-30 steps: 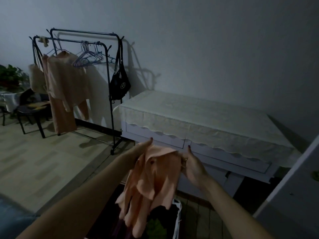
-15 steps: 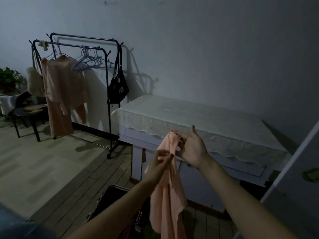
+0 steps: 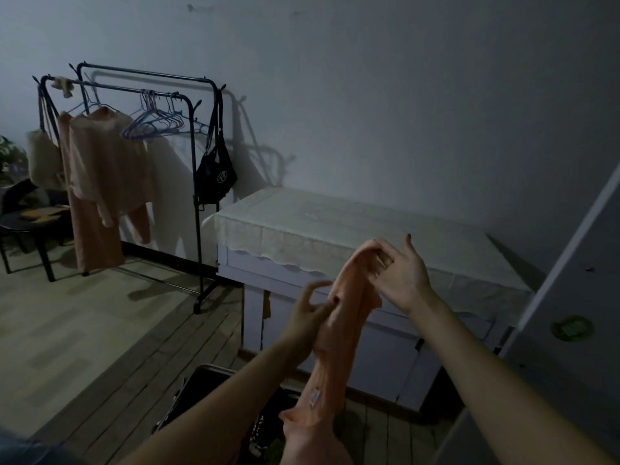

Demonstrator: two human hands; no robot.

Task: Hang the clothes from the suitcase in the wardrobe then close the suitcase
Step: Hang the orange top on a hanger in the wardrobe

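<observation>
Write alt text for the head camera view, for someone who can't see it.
In a dim room, a person's right hand grips the top of a long peach fabric garment while the left hand pinches it lower down, above an open dark suitcase. Behind stand a black metal clothes rack with hung peach clothes and a white cloth-covered table.

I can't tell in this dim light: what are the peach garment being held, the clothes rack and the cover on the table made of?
Peach garment: soft, thin fabric, perhaps a knit; it hangs limp and folds between the hands.
Clothes rack: looks like dark painted metal tubing; thin, straight, rigid bars.
Table cover: pale, lace-like cloth or plastic sheet with a scalloped edge; which one is unclear.
</observation>
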